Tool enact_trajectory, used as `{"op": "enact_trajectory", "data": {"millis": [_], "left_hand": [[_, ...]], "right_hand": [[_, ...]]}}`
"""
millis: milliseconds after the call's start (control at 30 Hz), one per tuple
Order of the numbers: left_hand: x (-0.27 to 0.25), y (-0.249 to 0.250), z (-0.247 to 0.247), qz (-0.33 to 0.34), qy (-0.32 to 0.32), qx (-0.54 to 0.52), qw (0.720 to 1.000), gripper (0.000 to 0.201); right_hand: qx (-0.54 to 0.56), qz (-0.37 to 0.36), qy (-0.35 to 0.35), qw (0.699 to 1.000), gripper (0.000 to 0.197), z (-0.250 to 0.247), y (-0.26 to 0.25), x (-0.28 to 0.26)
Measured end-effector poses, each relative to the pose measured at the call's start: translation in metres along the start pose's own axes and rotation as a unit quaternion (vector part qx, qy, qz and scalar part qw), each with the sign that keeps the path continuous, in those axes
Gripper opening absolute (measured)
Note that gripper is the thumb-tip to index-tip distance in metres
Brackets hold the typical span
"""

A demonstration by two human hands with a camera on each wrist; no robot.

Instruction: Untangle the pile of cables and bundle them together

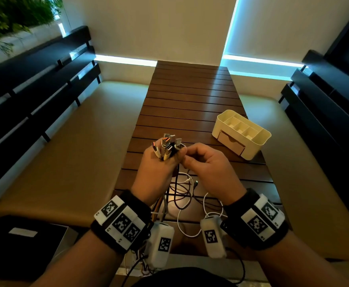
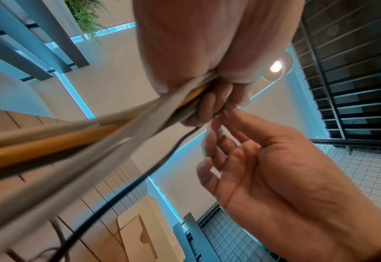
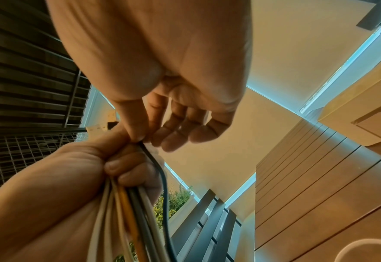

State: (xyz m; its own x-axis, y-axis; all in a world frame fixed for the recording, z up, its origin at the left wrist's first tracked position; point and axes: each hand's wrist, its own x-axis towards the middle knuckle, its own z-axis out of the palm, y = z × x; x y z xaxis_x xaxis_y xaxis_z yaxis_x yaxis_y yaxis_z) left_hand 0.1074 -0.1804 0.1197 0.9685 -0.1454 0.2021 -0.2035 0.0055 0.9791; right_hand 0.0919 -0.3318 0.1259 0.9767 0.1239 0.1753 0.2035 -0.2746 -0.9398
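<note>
My left hand (image 1: 166, 157) grips a bundle of cables (image 1: 166, 147) upright, with several USB plugs sticking out above the fist. In the left wrist view its fingers (image 2: 205, 106) curl round grey, white and orange cords (image 2: 84, 141). My right hand (image 1: 187, 155) is pressed against the left. Its thumb and forefinger (image 3: 138, 134) pinch a black cable (image 3: 163, 191) at the top of the bundle (image 3: 129, 221), and its other fingers hang relaxed. The cable tails (image 1: 181, 191) drop in loose white and black loops onto the table.
A cream organiser box (image 1: 241, 131) with a small drawer stands on the right of the brown slatted table (image 1: 186, 94). Padded benches (image 1: 66, 141) with dark slatted backs flank the table. A dark box (image 1: 24, 237) lies at the lower left.
</note>
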Motion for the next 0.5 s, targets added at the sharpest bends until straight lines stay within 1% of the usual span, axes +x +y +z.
{"op": "enact_trajectory", "data": {"millis": [67, 133, 233, 300, 333, 367, 400, 433, 500], "left_hand": [[0.001, -0.001, 0.001, 0.004, 0.004, -0.001, 1.0, 0.033], [0.001, -0.001, 0.002, 0.002, 0.009, 0.002, 1.0, 0.033], [0.003, -0.002, 0.003, 0.008, 0.017, 0.021, 1.0, 0.022], [0.005, -0.005, 0.004, 0.032, 0.016, 0.068, 0.997, 0.018], [0.005, -0.005, 0.004, 0.044, 0.015, 0.097, 0.994, 0.02], [0.006, -0.005, 0.004, 0.048, 0.015, 0.117, 0.992, 0.026], [0.006, -0.005, 0.005, 0.043, 0.014, 0.117, 0.992, 0.032], [0.007, -0.004, 0.005, 0.036, 0.012, 0.099, 0.994, 0.034], [0.008, -0.002, 0.005, 0.033, 0.011, 0.057, 0.998, 0.025]], "right_hand": [[-0.001, -0.002, 0.01, 1.0, 0.004, -0.003, 0.0, 0.0], [-0.002, -0.012, 0.032, 0.999, 0.007, -0.008, 0.001, 0.001], [0.009, -0.034, 0.063, 0.997, 0.012, -0.014, -0.002, 0.005], [0.014, -0.045, 0.058, 0.997, 0.011, -0.016, -0.005, 0.007], [0.014, -0.047, 0.053, 0.997, 0.011, -0.016, -0.005, 0.007], [0.015, -0.046, 0.049, 0.998, 0.012, -0.015, -0.004, 0.008], [0.016, -0.04, 0.046, 0.998, 0.012, -0.014, -0.002, 0.008], [0.022, -0.028, 0.041, 0.999, 0.013, -0.012, 0.0, 0.008], [0.043, 0.015, 0.021, 0.999, 0.014, -0.009, 0.005, 0.008]]}}
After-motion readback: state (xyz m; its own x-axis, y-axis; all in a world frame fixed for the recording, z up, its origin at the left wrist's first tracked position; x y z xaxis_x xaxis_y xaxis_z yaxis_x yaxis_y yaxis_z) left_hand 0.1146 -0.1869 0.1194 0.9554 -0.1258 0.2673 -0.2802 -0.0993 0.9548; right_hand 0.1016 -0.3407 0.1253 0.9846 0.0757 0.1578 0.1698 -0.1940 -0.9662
